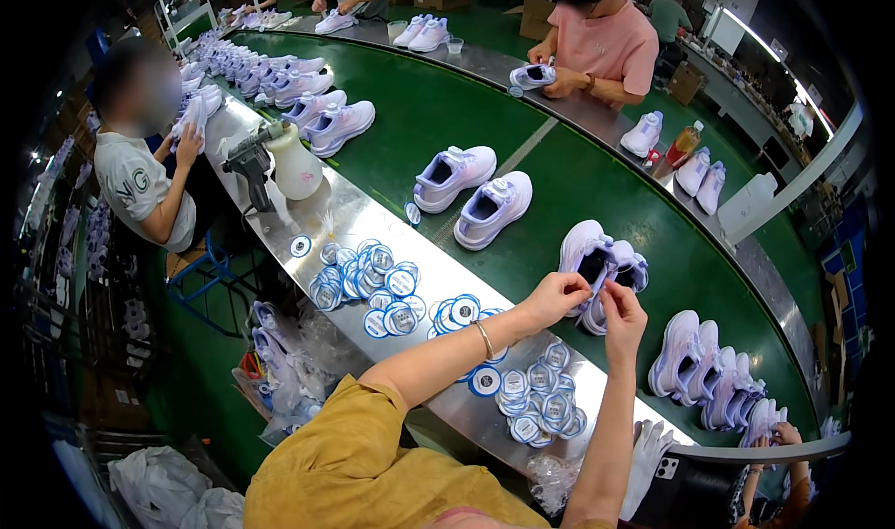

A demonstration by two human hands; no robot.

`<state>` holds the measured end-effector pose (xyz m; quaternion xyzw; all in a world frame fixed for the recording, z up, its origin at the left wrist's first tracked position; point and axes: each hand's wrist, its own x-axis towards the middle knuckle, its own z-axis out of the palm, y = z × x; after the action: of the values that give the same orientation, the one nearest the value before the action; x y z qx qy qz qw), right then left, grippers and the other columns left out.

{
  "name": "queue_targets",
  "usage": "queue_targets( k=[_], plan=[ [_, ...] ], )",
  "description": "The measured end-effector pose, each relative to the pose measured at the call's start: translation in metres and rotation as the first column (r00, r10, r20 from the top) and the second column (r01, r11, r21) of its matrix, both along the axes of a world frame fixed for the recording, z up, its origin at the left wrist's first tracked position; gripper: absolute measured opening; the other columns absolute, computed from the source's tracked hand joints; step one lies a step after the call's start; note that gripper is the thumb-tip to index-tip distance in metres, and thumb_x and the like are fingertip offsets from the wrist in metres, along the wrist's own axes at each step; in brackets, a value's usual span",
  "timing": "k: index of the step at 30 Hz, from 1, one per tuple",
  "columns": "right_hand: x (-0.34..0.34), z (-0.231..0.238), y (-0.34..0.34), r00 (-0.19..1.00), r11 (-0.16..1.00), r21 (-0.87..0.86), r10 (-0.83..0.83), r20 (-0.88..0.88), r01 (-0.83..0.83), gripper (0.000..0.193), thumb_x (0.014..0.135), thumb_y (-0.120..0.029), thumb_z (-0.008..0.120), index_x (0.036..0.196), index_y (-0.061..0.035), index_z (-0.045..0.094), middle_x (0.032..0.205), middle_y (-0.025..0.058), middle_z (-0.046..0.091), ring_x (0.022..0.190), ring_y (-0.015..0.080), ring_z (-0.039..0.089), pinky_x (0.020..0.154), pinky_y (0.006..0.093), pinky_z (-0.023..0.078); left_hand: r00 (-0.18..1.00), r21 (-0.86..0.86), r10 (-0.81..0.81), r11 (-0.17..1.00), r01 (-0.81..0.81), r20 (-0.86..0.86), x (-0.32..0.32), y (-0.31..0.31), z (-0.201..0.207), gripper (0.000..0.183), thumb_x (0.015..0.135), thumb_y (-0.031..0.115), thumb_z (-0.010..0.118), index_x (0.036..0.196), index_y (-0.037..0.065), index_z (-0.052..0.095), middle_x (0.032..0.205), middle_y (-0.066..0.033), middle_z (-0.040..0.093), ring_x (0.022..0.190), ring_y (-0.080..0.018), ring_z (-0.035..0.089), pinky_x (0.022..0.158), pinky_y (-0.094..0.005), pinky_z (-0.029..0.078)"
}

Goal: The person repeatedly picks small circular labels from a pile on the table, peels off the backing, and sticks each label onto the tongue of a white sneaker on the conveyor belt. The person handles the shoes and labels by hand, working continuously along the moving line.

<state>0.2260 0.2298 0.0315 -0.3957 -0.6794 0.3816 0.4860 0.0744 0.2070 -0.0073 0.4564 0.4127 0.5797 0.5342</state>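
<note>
Over the green conveyor belt, my left hand (557, 299) and my right hand (623, 320) are close together, each with thumb and fingers pinched. Whatever they pinch is too small to make out. Right behind and below them stands a pair of pale lavender sneakers (583, 245), partly hidden by my hands. Under my left forearm, round blue-rimmed tags (401, 319) lie in heaps on the metal ledge (312, 291). A second heap of round grey-white tags (541, 400) lies between my forearms. Another sneaker pair (494, 212) stands farther left, with a round tag (413, 214) beside it.
A white spray bottle (296, 167) stands on the ledge at left. More sneakers (685, 357) line the belt (541, 179) at right. White gloves (648, 464) and crumpled clear plastic (555, 480) are near my right forearm. Co-workers handle shoes at left and across the belt.
</note>
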Motion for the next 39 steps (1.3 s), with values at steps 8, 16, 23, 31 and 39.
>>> queue_targets(
  k=[8,16,23,31,39],
  plan=[
    [0.012,-0.037,0.091,0.967,0.930,-0.344,0.045,-0.252,-0.133,0.011,0.081,-0.004,0.066,0.090,0.0021,0.068,0.084,0.0032,0.065,0.077,0.0087,0.058,0.068,0.0206,0.044,0.998,-0.108,0.053,0.993,-0.057,-0.035,0.007,0.071,-0.004,0.015,0.086,0.005,0.061,0.099,0.000,0.067,0.088,-0.0032,0.065,0.079,-0.0087,0.058,0.069,-0.0220,0.047],
    [0.057,-0.048,0.129,0.940,0.912,-0.341,0.115,-0.322,-0.228,0.023,0.075,0.000,0.069,0.098,-0.0004,0.065,0.083,0.0015,0.061,0.077,0.0081,0.055,0.070,0.0226,0.045,0.997,0.008,-0.069,0.998,0.069,0.043,0.046,0.114,-0.029,0.034,0.082,-0.001,0.064,0.115,0.002,0.058,0.082,0.0010,0.060,0.074,-0.0050,0.053,0.068,-0.0192,0.042],
    [0.064,-0.040,0.141,0.947,0.889,-0.344,0.240,-0.215,-0.303,0.024,0.074,-0.001,0.071,0.096,-0.0012,0.064,0.084,0.0023,0.062,0.079,0.0090,0.055,0.074,0.0239,0.045,0.990,-0.009,-0.117,0.993,0.117,-0.072,0.044,0.120,-0.024,0.038,0.081,0.000,0.064,0.118,0.003,0.057,0.079,0.0019,0.060,0.071,-0.0040,0.051,0.064,-0.0188,0.039],
    [0.059,-0.037,0.138,0.949,0.892,-0.333,0.255,-0.183,-0.304,0.024,0.071,-0.001,0.071,0.093,0.0002,0.064,0.075,0.0019,0.061,0.070,0.0076,0.054,0.067,0.0230,0.044,0.991,-0.072,-0.132,0.988,0.134,0.023,0.039,0.118,-0.016,0.044,0.081,-0.001,0.065,0.124,0.000,0.053,0.084,-0.0022,0.064,0.079,-0.0085,0.058,0.076,-0.0226,0.045],
    [0.055,-0.035,0.136,0.943,0.871,-0.371,0.261,-0.206,-0.322,0.021,0.072,-0.001,0.071,0.092,0.0004,0.064,0.072,0.0024,0.062,0.066,0.0074,0.057,0.062,0.0212,0.045,0.997,-0.109,-0.074,0.991,0.075,0.015,0.036,0.117,-0.019,0.040,0.081,0.000,0.065,0.119,-0.005,0.054,0.085,-0.0054,0.065,0.079,-0.0110,0.060,0.076,-0.0248,0.047]
  ],
)
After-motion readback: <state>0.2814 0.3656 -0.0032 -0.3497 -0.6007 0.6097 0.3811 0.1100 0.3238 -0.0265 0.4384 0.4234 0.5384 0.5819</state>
